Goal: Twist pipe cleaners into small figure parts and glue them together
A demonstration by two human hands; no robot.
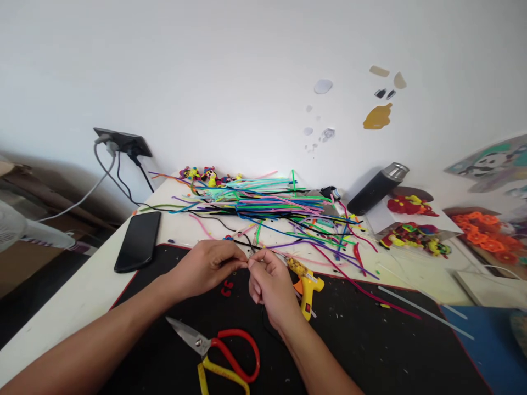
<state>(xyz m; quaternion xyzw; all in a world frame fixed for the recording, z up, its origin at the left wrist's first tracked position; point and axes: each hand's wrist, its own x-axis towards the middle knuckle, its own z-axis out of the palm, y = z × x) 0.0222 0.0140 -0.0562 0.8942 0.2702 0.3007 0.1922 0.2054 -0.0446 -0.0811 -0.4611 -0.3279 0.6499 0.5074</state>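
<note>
My left hand [216, 266] and my right hand [267, 280] meet above the black mat [349, 340], fingertips pinched together. Whatever lies between them is too small to make out. Just right of my right hand lies a yellow hot glue gun [307, 291]. Small red curled pieces [226, 288] rest on the mat under my left hand. Nearer to me, scissors [201, 345] with one red and one yellow handle lie spread apart. Behind both hands is a loose pile of coloured pipe cleaners [280, 204].
A black phone [138, 241] lies at the left table edge. At the back right, a dark thermos [376, 189] leans beside a box [432, 219] with colourful fuzzy figures. Clear glue sticks [426, 312] lie on the right. Cables run from a wall socket [123, 142].
</note>
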